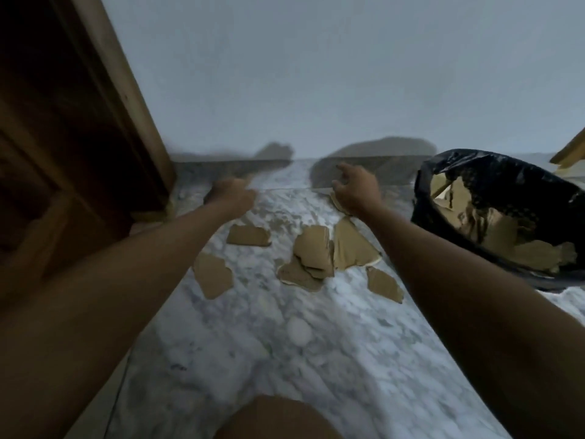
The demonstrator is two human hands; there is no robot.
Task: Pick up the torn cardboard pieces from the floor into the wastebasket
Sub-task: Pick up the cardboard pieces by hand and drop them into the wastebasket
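Roughly partway through, by the look of it: several torn pieces already lie inside the wastebasket [506, 217], and a scatter is left on the marble floor [253, 359].

Going left to right, a dark wooden door [63, 137] stands at the floor's left edge. The left hand [232, 194] is stretched out near the far edge of the floor by the wall [316, 74], its fingers curled in; whether they hold anything I cannot tell, as the hand is blurred. Below it lies a small flat piece [248, 236], long axis running left to right, and nearer the person a left piece [212, 276] whose long axis runs towards and away from the wall.

In the middle sits an overlapping heap [311, 258], its pieces leaning on one another, with a triangular piece [351, 245] touching it on the right, apex pointing to the far wall. Another piece [383, 284] lies just below that, slanting down to the right.

The right hand [356, 188] hangs above a partly hidden scrap [336, 200] at the far edge, fingers apart and loose, forefinger extended, gripping nothing.

At the right edge the wastebasket, lined with a black bag, tilts its mouth towards the scatter.

My judgement: at least six pieces are left to gather.
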